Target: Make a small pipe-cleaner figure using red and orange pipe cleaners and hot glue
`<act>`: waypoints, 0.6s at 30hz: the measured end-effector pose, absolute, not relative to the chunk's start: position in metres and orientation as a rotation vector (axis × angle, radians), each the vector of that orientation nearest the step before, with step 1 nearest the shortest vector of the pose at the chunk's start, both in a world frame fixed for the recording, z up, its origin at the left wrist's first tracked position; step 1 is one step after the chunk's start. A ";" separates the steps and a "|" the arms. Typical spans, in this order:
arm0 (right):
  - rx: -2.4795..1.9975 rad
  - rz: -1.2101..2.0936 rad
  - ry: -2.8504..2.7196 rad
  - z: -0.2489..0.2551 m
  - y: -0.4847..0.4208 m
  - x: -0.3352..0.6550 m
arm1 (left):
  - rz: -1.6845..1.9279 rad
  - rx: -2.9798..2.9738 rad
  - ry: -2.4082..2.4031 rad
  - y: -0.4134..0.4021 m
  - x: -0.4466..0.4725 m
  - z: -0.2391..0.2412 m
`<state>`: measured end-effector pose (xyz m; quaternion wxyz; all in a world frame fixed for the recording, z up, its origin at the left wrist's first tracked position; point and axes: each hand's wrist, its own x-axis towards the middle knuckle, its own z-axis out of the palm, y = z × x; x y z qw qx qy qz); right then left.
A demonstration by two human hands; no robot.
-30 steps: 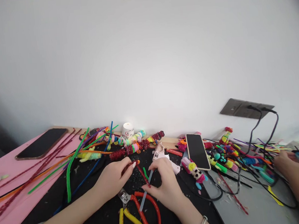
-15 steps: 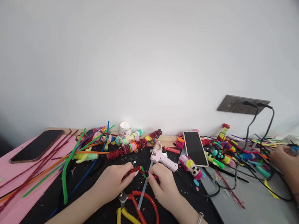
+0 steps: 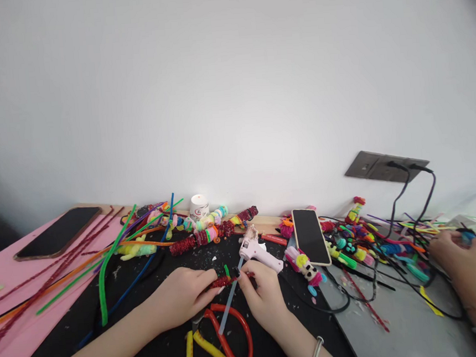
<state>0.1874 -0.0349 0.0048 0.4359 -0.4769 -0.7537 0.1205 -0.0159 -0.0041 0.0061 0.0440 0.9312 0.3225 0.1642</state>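
My left hand (image 3: pixel 180 297) is closed on one end of a short sparkly red pipe cleaner piece (image 3: pixel 224 280). The fingers of my right hand (image 3: pixel 261 294) pinch its other end, with a small green bit (image 3: pixel 226 270) sticking up between them. Both hands hover just over a black mat (image 3: pixel 148 297). A clear glue stick (image 3: pixel 231 298) lies slanted under the hands. Red and yellow scissors (image 3: pixel 222 338) lie right below them. A pink glue gun (image 3: pixel 259 252) rests just beyond my right hand.
Long coloured pipe cleaners (image 3: pixel 107 256) fan out at the left over a pink sheet (image 3: pixel 19 297) with a dark phone (image 3: pixel 57 232). Another phone (image 3: pixel 310 236) lies among small craft figures. Another person's hands (image 3: pixel 462 261) work at the far right near cables and a wall socket (image 3: pixel 384 164).
My hands have come closer together and a little lower over the mat, the red piece now held level between them. The view shifted slightly.
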 end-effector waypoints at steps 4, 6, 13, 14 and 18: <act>-1.191 0.308 -1.869 0.007 -0.035 0.187 | 0.502 2.892 0.955 -0.006 -0.015 0.010; -1.191 0.305 -1.866 0.007 -0.035 0.187 | 0.497 2.911 0.943 -0.007 -0.014 0.011; -1.201 0.290 -1.855 0.005 -0.034 0.187 | 0.440 2.948 0.922 -0.008 -0.013 0.012; -1.201 0.290 -1.854 0.005 -0.034 0.187 | 0.440 2.953 0.917 -0.008 -0.013 0.012; -1.207 0.284 -1.855 0.006 -0.033 0.187 | 0.463 2.969 0.901 -0.009 -0.013 0.011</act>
